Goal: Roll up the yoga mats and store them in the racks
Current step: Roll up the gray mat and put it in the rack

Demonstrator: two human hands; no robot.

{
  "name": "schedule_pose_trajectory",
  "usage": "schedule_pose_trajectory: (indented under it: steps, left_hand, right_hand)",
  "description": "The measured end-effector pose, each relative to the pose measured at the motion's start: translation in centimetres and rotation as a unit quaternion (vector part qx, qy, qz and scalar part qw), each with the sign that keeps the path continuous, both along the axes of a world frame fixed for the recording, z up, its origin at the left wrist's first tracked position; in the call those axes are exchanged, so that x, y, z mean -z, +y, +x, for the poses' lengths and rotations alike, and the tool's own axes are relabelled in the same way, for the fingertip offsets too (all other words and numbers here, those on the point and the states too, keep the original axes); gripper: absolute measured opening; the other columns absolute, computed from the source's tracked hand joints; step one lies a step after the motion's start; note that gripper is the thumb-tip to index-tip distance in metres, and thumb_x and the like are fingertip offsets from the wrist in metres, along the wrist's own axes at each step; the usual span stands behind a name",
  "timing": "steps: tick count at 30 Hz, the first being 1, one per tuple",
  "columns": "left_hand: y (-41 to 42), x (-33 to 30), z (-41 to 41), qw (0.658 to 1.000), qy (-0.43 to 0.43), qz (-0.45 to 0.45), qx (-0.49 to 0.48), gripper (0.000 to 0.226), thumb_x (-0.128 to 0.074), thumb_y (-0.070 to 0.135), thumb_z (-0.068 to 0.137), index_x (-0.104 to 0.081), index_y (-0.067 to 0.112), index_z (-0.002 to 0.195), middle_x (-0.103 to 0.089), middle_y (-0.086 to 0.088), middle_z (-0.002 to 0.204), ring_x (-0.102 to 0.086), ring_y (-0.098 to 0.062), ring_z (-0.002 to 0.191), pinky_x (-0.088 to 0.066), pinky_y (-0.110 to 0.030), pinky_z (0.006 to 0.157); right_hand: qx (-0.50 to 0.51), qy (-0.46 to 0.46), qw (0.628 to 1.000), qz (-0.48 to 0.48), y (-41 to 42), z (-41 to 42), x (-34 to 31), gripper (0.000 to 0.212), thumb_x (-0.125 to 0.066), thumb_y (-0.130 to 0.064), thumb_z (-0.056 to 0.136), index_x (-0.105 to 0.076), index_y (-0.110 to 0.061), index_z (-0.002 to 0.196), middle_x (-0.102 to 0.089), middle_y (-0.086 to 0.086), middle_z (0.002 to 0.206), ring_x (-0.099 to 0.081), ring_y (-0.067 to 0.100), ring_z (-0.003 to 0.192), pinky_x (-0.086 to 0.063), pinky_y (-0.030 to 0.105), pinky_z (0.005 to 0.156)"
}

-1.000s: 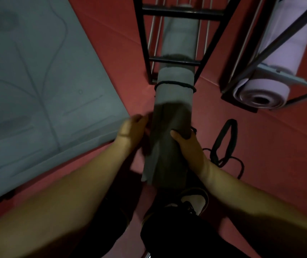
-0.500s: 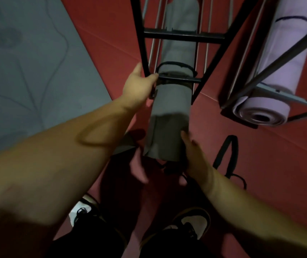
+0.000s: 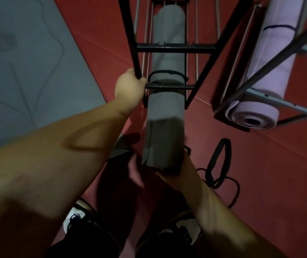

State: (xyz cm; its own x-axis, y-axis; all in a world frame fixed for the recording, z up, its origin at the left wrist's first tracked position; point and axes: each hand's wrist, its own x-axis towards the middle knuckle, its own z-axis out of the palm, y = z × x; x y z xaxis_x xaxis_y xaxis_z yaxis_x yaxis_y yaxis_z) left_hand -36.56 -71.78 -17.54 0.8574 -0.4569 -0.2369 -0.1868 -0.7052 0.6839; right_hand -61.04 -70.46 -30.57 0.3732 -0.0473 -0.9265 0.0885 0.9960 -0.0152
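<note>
Black strap [image 3: 217, 162] loose on red floor [image 3: 272, 164].

One head-worn wide-angle camera looked steeply down from standing height, close over the person's forearms. It faced toward 12 o'clock, where the black rack [image 3: 169, 47] rose out of frame. The red floor [image 3: 272, 174] filled the field, the person's shoes [image 3: 184, 228] lay at 6 o'clock, and straight edges bowed near the borders.

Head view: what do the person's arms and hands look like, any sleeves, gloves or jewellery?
Both forearms are bare up to the frame edge, with no sleeve visible. The left hand shows no glove, ring or watch. The right hand is mostly hidden under the rolled grey yoga mat, and its wrist is bare.
</note>
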Motion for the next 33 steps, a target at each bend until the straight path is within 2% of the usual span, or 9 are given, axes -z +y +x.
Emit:
schedule_pose_trajectory:
  steps: [3,6,11,13,15,18,21,26,33]
  left_hand:
    - [0.3,-0.1,-0.6,1.0,0.01,-0.005,-0.003,0.033,-0.054,0.021,0.096,-0.059,0.005,0.124,-0.068,-0.011,0.113,-0.064,-0.028,0.099,-0.052,-0.034,0.08]
    - [-0.4,-0.9,-0.6,0.999,0.038,0.014,-0.014,0.035,-0.05,0.021,0.101,-0.052,0.002,0.129,-0.061,-0.007,0.105,-0.056,-0.02,0.076,-0.041,-0.014,0.051]
    - [-0.4,-1.1,-0.3,0.998,0.045,0.044,0.026,0.034,-0.051,0.02,0.1,-0.053,-0.003,0.125,-0.064,-0.02,0.116,-0.061,-0.036,0.102,-0.039,-0.03,0.069]
    - [0.0,-1.1,0.0,0.996,0.054,0.053,0.038,0.032,-0.052,0.02,0.099,-0.057,-0.002,0.121,-0.064,-0.016,0.107,-0.06,-0.033,0.095,-0.038,-0.031,0.069]
    - [0.4,-1.2,0.1,0.995,0.065,0.056,0.046,0.028,-0.054,0.022,0.098,-0.062,0.001,0.116,-0.062,-0.011,0.097,-0.056,-0.026,0.082,-0.038,-0.03,0.066]
    - [0.5,-0.8,0.5,0.994,0.09,0.038,0.044,0.026,-0.056,0.023,0.096,-0.066,0.005,0.113,-0.067,-0.013,0.097,-0.056,-0.02,0.07,-0.04,-0.029,0.058]
    - [0.4,-0.7,0.5,0.993,0.11,0.024,0.037,0.02,-0.056,0.021,0.096,-0.068,0.007,0.106,-0.064,-0.006,0.086,-0.054,-0.016,0.063,-0.038,-0.026,0.052]
    - [0.8,-0.3,0.7,0.991,0.129,-0.013,0.041,0.02,-0.057,0.018,0.095,-0.071,0.01,0.106,-0.068,-0.006,0.096,-0.06,-0.021,0.08,-0.049,-0.033,0.074]
    - [2.2,-0.2,1.6,0.987,0.134,0.002,0.091,0.015,-0.061,0.014,0.092,-0.074,0.009,0.099,-0.07,-0.004,0.089,-0.057,-0.008,0.066,-0.042,-0.01,0.05]
  right_hand:
    - [0.017,0.008,0.997,-0.076,-0.7,-0.3,-0.9,0.032,-0.049,-0.04,0.099,-0.066,-0.013,0.104,-0.067,0.007,0.087,-0.064,0.025,0.078,-0.054,0.037,0.068]
    - [0.017,0.044,0.992,-0.117,-1.0,-0.3,-0.8,0.03,-0.049,-0.039,0.099,-0.059,-0.012,0.092,-0.056,0.005,0.076,-0.058,0.02,0.061,-0.05,0.031,0.055]
    - [-0.007,0.096,0.986,-0.136,-1.9,0.7,-1.0,0.035,-0.052,-0.045,0.088,-0.057,-0.015,0.105,-0.058,0.013,0.103,-0.056,0.028,0.089,-0.049,0.039,0.075]
    - [-0.005,0.12,0.985,-0.121,-3.0,2.2,-1.5,0.048,-0.055,-0.042,0.091,-0.053,-0.013,0.129,-0.057,0.013,0.13,-0.057,0.028,0.106,-0.05,0.042,0.09]
    - [0.032,0.13,0.988,-0.076,-4.5,4.2,-2.2,0.048,-0.049,-0.037,0.1,-0.048,-0.011,0.14,-0.053,0.012,0.14,-0.056,0.03,0.114,-0.05,0.041,0.084]
    - [0.052,0.084,0.986,-0.134,-6.3,7.4,-3.3,0.041,-0.036,-0.039,0.103,-0.057,-0.013,0.127,-0.063,0.01,0.119,-0.061,0.028,0.102,-0.052,0.039,0.077]
    - [0.066,0.04,0.983,-0.165,-7.7,9.8,-4.4,0.039,-0.031,-0.038,0.104,-0.063,-0.016,0.108,-0.067,0.009,0.113,-0.064,0.027,0.096,-0.052,0.038,0.091]
    - [0.087,0.064,0.982,-0.156,-10.2,12.4,-4.0,0.038,-0.04,-0.038,0.102,-0.062,-0.02,0.127,-0.07,0.003,0.113,-0.067,0.024,0.09,-0.055,0.031,0.063]
    - [0.108,0.046,0.982,-0.148,-9.3,11.3,-4.1,0.036,-0.036,-0.032,0.102,-0.062,-0.019,0.122,-0.068,0.004,0.11,-0.064,0.025,0.089,-0.052,0.033,0.064]
